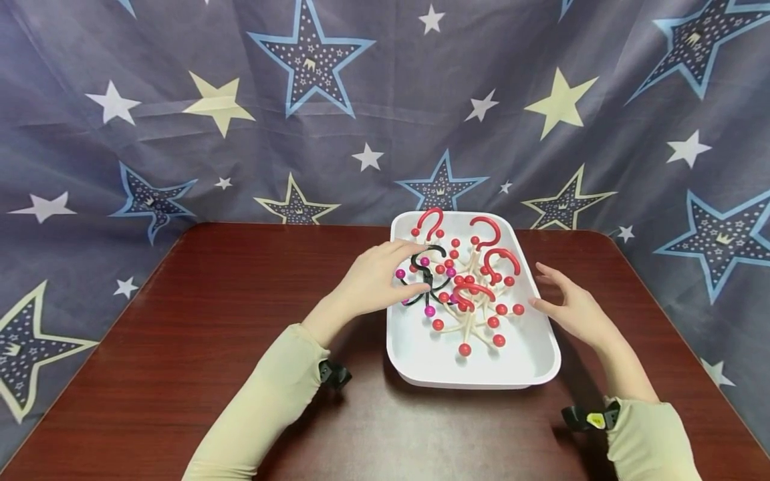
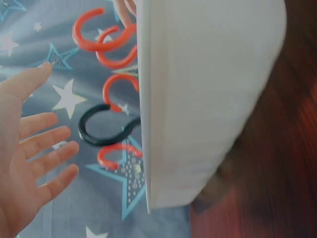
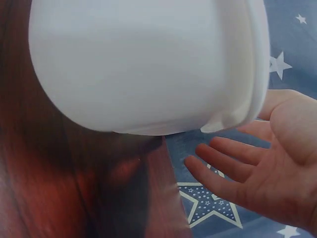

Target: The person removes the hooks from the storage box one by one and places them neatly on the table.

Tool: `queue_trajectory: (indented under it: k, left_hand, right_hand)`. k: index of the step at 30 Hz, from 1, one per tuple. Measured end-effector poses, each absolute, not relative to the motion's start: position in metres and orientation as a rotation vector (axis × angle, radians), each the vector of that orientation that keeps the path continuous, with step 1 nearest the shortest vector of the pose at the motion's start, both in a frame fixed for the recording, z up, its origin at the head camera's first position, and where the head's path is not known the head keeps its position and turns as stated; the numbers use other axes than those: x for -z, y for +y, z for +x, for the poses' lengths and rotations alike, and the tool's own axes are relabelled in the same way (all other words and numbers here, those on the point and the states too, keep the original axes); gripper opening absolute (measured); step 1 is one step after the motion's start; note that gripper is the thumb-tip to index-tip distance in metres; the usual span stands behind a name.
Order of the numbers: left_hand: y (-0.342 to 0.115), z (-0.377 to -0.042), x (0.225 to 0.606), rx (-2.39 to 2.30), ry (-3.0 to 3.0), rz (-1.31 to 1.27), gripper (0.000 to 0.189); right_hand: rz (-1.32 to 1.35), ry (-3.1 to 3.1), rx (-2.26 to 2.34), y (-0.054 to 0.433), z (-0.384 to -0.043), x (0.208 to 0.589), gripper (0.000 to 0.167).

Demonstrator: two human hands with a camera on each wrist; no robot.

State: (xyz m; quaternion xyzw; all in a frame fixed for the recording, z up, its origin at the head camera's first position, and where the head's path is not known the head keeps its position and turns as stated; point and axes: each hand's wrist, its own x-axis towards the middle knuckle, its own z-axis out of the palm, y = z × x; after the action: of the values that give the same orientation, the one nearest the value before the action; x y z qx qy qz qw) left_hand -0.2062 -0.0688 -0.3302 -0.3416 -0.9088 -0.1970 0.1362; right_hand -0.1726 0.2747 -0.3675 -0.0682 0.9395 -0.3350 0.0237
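Note:
A white tray (image 1: 475, 375) holds several hooked, many-legged things that look like scalp massagers. One is a black massager (image 1: 428, 274) with magenta ball tips, at the tray's left. The others, such as the front red-hooked massager (image 1: 475, 287), have cream legs and red ball tips. My left hand (image 1: 385, 274) hovers over the left rim beside the black massager. Its fingers are spread apart from the black hook (image 2: 101, 142) in the left wrist view. At the right rim, my right hand (image 1: 571, 304) has its fingers extended and grips nothing; whether its thumb touches the tray I cannot tell.
The tray stands on a dark red-brown wooden table (image 1: 240, 321). Behind and at both sides hangs a grey-blue cloth (image 1: 361, 187) patterned with stars. The massagers crowd the tray's back and middle, with their hooks rising above the rim.

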Motion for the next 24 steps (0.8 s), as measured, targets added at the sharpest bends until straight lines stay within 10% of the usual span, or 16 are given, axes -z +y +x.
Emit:
queue_trajectory:
  k: [24]
  left_hand:
    - [-0.006, -0.196, 0.339, 0.751, -2.734, -1.324, 0.051]
  right_hand:
    - [-0.248, 2.687, 1.463, 0.276, -0.167, 0.39, 0.062]
